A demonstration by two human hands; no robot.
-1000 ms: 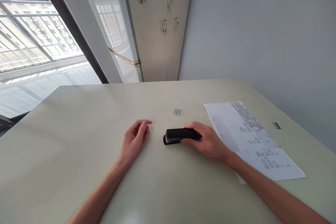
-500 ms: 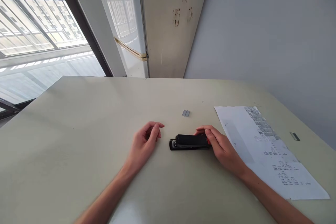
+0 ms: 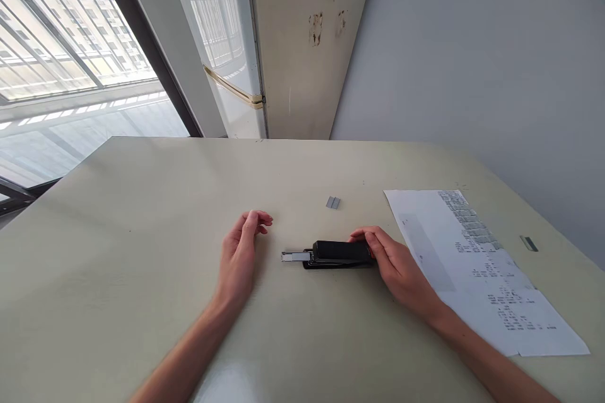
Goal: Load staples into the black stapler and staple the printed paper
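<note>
A black stapler (image 3: 338, 254) lies flat on the pale table (image 3: 142, 233), and a silver staple tray (image 3: 295, 256) sticks out of its left end. My right hand (image 3: 394, 261) grips the stapler's right end with curled fingers. My left hand (image 3: 243, 249) rests on its edge on the table a short way left of the tray, fingers loosely curled, holding nothing. A small block of staples (image 3: 333, 203) lies just beyond the stapler.
A printed sheet of paper (image 3: 477, 264) lies to the right of my right hand. Another strip of staples (image 3: 529, 243) sits near the table's right edge. A grey wall, a stained panel and a window stand behind the table.
The silver staple tray has slid out of the stapler's left end. My left hand has drawn back to the left, away from the stapler.
</note>
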